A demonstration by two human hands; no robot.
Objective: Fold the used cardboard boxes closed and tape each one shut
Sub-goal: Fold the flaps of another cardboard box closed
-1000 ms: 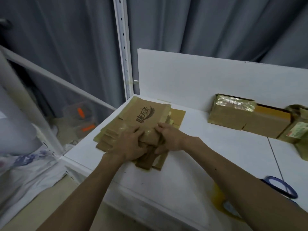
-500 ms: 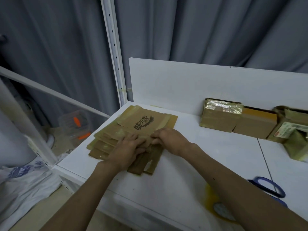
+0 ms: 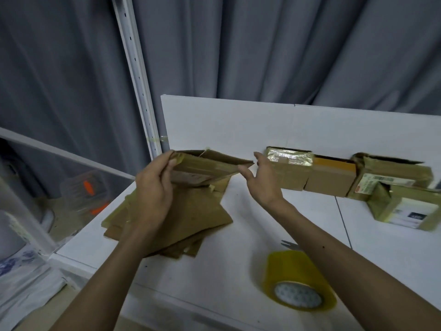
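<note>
One hand alone is bearing the load: the left hand [image 3: 152,194] is gripping the flattened cardboard box [image 3: 207,170] by its left end, above the stack of flat boxes [image 3: 191,220] at the counter's [image 3: 238,278] back-left corner. The right hand [image 3: 262,185] is hovering open at the free corner, holding nothing; contact is unclear. Old tape may be sticking the panels together, so prying risks tearing a flap.

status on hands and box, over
Left hand grips flattened box above stack. Right hand open at its other end. Tape roll nearby, nothing blocking.
</note>
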